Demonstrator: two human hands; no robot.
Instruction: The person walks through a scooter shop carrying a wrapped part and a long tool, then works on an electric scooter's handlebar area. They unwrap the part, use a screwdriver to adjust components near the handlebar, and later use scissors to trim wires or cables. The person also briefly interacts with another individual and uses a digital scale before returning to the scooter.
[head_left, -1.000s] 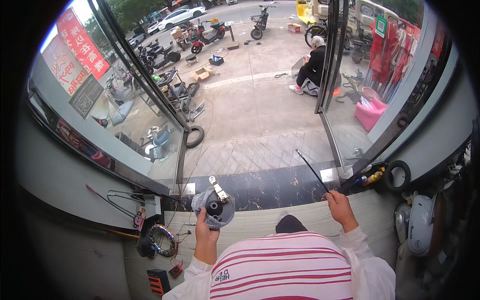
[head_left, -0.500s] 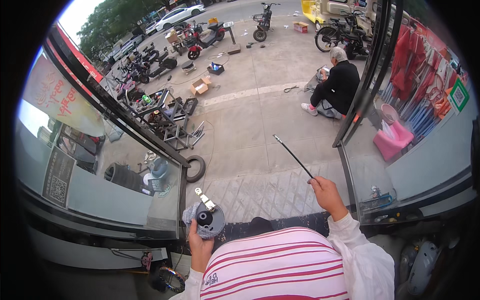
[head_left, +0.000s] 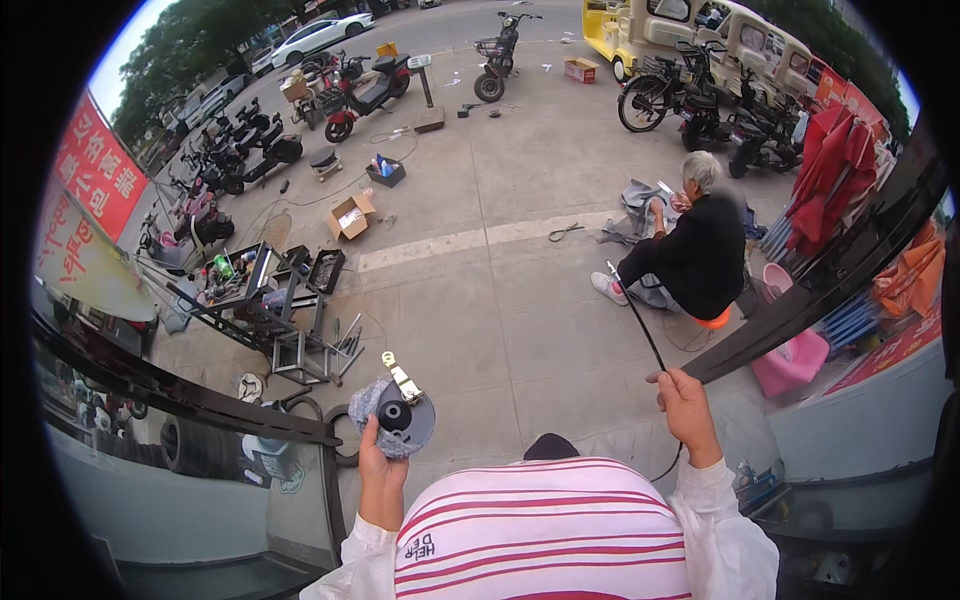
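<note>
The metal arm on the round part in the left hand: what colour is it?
The metal arm is gold-coloured; it shows best in the head view.

Big white characters run down a red banner (head_left: 103, 165) at the left edge. Just below, a pale yellow banner (head_left: 95, 275) bears slanting red lettering in a brush style. Small dark capital letters stand aslant in two short lines on the left side of the red-striped white shirt (head_left: 540, 535). Pale characters, too small to make out, mark a red sign (head_left: 893, 353) at right.
</note>
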